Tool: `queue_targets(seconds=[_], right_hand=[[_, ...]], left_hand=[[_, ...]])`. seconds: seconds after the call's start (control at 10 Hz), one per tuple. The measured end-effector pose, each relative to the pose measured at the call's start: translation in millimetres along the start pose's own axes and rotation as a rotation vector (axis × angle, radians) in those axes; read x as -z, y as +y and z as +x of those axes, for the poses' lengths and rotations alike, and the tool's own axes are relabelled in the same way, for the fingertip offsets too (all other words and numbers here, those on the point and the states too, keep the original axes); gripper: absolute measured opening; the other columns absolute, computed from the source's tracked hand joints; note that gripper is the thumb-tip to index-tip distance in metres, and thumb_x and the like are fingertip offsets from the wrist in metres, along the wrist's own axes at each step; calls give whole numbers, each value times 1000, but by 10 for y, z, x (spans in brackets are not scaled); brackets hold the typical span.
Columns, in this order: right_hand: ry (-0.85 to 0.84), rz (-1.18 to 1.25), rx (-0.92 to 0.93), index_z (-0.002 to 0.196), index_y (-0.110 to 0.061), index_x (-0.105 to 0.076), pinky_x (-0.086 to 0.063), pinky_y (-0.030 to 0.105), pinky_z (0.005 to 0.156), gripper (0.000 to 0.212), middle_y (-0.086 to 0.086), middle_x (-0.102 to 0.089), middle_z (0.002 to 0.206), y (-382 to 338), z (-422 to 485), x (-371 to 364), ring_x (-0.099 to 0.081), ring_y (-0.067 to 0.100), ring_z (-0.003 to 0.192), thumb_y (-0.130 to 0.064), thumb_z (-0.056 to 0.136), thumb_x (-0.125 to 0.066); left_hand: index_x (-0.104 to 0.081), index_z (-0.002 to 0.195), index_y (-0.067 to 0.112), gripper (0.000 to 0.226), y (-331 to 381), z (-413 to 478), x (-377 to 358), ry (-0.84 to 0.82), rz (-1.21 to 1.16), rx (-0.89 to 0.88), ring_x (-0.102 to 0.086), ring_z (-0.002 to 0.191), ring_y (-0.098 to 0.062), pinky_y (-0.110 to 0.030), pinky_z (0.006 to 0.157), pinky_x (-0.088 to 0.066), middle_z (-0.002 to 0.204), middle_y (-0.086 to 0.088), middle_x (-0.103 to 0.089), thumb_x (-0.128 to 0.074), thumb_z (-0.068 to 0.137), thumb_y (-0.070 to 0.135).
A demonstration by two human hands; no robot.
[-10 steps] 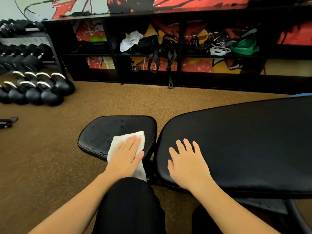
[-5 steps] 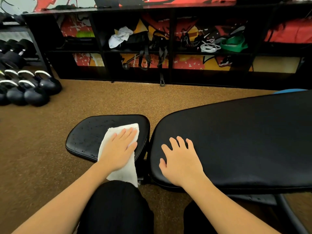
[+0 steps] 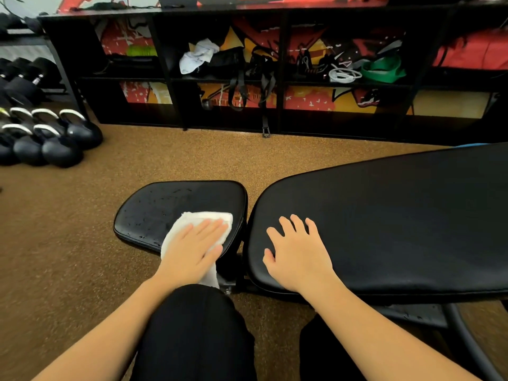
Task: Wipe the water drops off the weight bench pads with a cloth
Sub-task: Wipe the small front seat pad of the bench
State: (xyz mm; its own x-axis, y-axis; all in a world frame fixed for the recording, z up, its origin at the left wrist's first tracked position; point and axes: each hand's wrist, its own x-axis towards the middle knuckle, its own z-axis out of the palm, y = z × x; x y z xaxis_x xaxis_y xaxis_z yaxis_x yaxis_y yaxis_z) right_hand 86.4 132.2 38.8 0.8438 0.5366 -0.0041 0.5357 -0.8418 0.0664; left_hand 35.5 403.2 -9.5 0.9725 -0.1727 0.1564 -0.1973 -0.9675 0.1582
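Here, the left hand (image 3: 192, 248) is pressing flat on a white cloth (image 3: 180, 225). Its fingers are lying straight and close together, so it is gripping nothing and only bearing down on the fabric. The cloth is lying on the small seat pad (image 3: 165, 202) of the bench, at that pad's near right corner. Its near end is hanging over the pad's near edge, down toward the person's knee (image 3: 198, 325) in black trousers. Water drops (image 3: 141, 220) are showing as small pale specks across the left and far parts of the seat pad, just beside the cloth.

The right hand (image 3: 299, 254) is resting palm down on the long back pad (image 3: 398, 215), near that pad's left end and its near edge. Its fingers are spreading apart, relaxed, and holding nothing. The two pads are sitting side by side with a narrow gap between them.

Around the bench a brown speckled floor (image 3: 68, 243) is showing. Dark kettlebells (image 3: 60, 144) with pale handles are standing on it at the far left, and black dumbbells (image 3: 22, 83) are lying on a rack behind them. A black shelf unit (image 3: 279, 78) is running along the far wall, holding a crumpled white rag (image 3: 198, 56), hanging black straps (image 3: 239, 92), a coiled white cord (image 3: 343, 75) and a green band (image 3: 384, 68).
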Motion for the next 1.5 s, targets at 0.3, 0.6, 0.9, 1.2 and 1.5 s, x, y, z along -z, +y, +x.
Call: queue_targets(seconds=[0.3, 0.6, 0.9, 1.2, 1.5], right_hand=[[16, 1, 2, 148, -21, -46, -19, 58, 121, 57, 15, -38, 159, 4, 15, -7, -27, 38, 149, -49, 100, -34], [32, 0, 4, 147, -20, -46, -20, 60, 120, 57, 17, -39, 158, -6, 19, 2, -28, 39, 148, -48, 99, -34], [24, -8, 4, 147, -20, -46, -19, 60, 120, 57, 17, -39, 158, -11, 19, -17, -28, 40, 148, -48, 100, -35], [9, -7, 6, 148, -20, -46, -19, 60, 120, 57, 16, -39, 158, -10, 18, -3, -28, 39, 149, -49, 100, -34], [15, -16, 4, 146, -20, -45, -20, 61, 119, 56, 17, -39, 157, -3, 27, -11, -28, 40, 148, -49, 100, -34]], left_hand=[[-60, 141, 18, 49, -186, -102, 76, 208, -99, 272, -53, 134, -29, -51, 112, -35, 138, 0, -63, -34, 105, 39], [-67, 134, 25, 40, -81, -17, 69, 307, -169, 258, -60, 126, -25, -44, 109, -36, 130, 5, -69, -38, 106, 31], [-67, 132, 32, 39, -437, -70, 155, 330, -173, 360, -56, 135, -21, -49, 116, -36, 137, 10, -65, -40, 105, 35], [-69, 137, 23, 42, -425, -37, 90, 383, -121, 180, -56, 137, -16, -47, 116, -38, 140, 6, -67, -44, 105, 32], [-72, 133, 16, 47, -615, -63, -4, 411, -136, 455, -54, 139, -27, -51, 120, -28, 138, -5, -69, -43, 101, 34]])
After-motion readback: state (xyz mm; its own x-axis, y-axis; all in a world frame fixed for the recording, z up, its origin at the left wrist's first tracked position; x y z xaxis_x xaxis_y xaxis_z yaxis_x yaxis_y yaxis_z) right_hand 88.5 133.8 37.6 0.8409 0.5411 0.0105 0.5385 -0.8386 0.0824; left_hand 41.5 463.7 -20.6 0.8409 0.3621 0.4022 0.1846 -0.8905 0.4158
